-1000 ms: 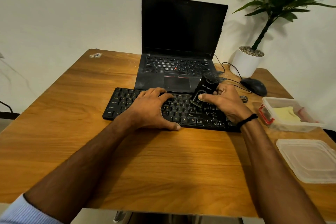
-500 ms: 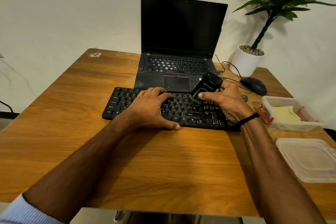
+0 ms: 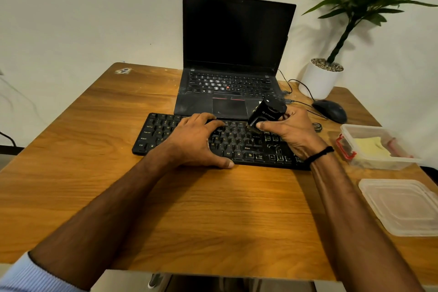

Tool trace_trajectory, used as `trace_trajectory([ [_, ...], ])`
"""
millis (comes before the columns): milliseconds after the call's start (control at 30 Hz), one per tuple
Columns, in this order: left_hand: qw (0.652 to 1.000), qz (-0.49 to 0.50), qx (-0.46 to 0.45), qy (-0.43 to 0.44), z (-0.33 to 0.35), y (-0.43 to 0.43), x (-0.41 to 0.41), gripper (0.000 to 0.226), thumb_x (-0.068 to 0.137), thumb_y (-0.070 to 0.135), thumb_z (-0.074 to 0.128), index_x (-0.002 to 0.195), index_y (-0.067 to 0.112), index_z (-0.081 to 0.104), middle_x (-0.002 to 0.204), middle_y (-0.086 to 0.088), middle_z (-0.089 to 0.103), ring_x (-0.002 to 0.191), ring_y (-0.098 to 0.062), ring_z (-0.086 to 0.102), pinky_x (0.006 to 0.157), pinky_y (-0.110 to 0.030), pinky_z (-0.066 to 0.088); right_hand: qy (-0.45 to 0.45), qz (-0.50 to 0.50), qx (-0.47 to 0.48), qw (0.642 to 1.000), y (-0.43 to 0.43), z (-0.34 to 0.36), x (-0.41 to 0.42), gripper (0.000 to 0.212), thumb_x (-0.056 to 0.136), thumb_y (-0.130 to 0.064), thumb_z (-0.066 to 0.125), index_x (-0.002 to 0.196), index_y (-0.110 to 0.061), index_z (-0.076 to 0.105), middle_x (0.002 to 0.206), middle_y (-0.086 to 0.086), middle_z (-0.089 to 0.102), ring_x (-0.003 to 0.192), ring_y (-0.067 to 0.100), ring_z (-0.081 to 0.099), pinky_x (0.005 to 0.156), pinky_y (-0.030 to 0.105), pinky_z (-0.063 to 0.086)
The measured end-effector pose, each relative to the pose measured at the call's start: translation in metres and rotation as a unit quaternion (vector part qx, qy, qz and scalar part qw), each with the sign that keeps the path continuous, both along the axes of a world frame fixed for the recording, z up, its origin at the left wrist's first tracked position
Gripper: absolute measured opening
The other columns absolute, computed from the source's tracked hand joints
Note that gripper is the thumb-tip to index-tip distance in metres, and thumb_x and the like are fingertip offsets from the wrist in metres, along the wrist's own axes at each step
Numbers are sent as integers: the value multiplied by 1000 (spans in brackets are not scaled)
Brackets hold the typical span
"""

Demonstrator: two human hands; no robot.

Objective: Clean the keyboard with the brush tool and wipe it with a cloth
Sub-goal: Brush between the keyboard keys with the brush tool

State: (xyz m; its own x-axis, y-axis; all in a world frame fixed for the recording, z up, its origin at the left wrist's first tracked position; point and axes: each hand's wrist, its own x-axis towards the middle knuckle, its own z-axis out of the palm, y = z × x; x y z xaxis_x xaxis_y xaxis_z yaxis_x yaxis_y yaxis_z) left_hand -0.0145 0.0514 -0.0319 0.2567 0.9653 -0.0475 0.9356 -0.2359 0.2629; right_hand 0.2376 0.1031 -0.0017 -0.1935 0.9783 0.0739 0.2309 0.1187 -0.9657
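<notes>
Nudging the gripped brush tool (image 3: 267,111) toward the far rows of the keyboard (image 3: 163,131), the right hand (image 3: 291,133) continues brushing while the left hand (image 3: 192,140), fingers spread, steadies it.

1. We look down on a wooden table (image 3: 213,208) with a warm brown grain; the light falls brightest on its near middle.
2. Behind the table rises a plain off-white wall (image 3: 94,7).
3. Left of the table, we see a dark baseboard (image 3: 9,148) at the wall's foot, with a sliver of grey floor (image 3: 4,161) below it.
4. On the table's far-right corner stands a potted plant (image 3: 318,80), which throws a soft shadow on the wall.
</notes>
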Motion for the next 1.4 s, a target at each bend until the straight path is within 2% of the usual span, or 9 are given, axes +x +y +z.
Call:
trace_trajectory([
  [300, 1000, 1, -2, 0, 0, 0, -1, 121, 61, 94, 63, 160, 36, 23, 164, 5, 20, 151, -20, 18, 125, -46, 15, -58, -14, 26, 998, -1, -2, -4, 42, 68, -4, 84, 107, -11, 69, 101, -1, 73, 90, 8, 71, 72, 20, 56],
  [433, 1000, 1, 0, -1, 0, -1, 0, 120, 62, 94, 63, 159, 37, 23, 164, 5, 21, 151, -20, 18, 125, -46, 14, -62, 100, -63, 991, -7, 5, 1, 43, 70, 4, 80, 110, -2, 66, 101, 8, 75, 94, 19, 72, 78, 28, 58],
  [567, 1000, 2, 0, -2, 1, -1, 0, 120, 61, 93, 63, 160, 36, 24, 164, 5, 21, 151, -20, 18, 125, -46, 14, -130, 24, 21, 991, -6, 10, 0, 36, 72, -13, 83, 102, -23, 66, 99, -9, 71, 89, 4, 69, 71, 20, 56],
  [700, 1000, 4, 2, 0, 0, 0, 1, 121, 61, 94, 63, 159, 37, 24, 164, 5, 21, 151, -21, 19, 125, -46, 15, -159, 82, -7, 984, -9, 13, 3, 29, 71, -12, 84, 92, -24, 67, 80, -11, 72, 77, 2, 69, 60, 15, 52],
  [800, 1000, 4, 2, 0, 0, 0, 1, 120, 61, 94, 63, 159, 37, 24, 164, 5, 21, 150, -20, 19, 124, -45, 14, -197, 52, 37, 978, -8, 15, -1, 30, 73, -20, 83, 88, -35, 62, 86, -20, 66, 78, -7, 62, 60, 8, 48],
  [1000, 1000, 0, 7, -3, -1, 0, 0, 119, 61, 94, 63, 159, 37, 25, 164, 4, 23, 150, -21, 20, 125, -48, 16, -214, 54, 30, 975, -7, 12, -5, 39, 74, -23, 82, 110, -21, 67, 97, -15, 66, 82, -4, 63, 62, 11, 51],
  [1167, 1000, 0, 9, 1, -2, 0, 0, 120, 61, 94, 62, 159, 35, 25, 164, 3, 22, 150, -21, 19, 125, -47, 15, -224, 38, 45, 973, -9, 14, -11, 32, 76, -27, 81, 103, -29, 64, 86, -21, 59, 74, -8, 57, 50, 3, 42],
  [1300, 1000, 0, 7, 2, -2, 0, 1, 121, 61, 94, 61, 160, 35, 24, 164, 3, 21, 151, -22, 19, 125, -46, 15, -220, 57, 34, 973, -9, 11, -11, 30, 74, -26, 82, 99, -31, 67, 96, -17, 66, 85, -4, 62, 62, 10, 50],
  [1400, 1000, -1, 7, 2, -2, 1, 0, 120, 62, 94, 61, 160, 35, 25, 164, 3, 22, 151, -22, 19, 125, -47, 15, -212, 2, 79, 974, -8, 9, -11, 37, 75, -25, 82, 109, -23, 68, 91, -18, 64, 77, -9, 59, 55, 5, 47],
])
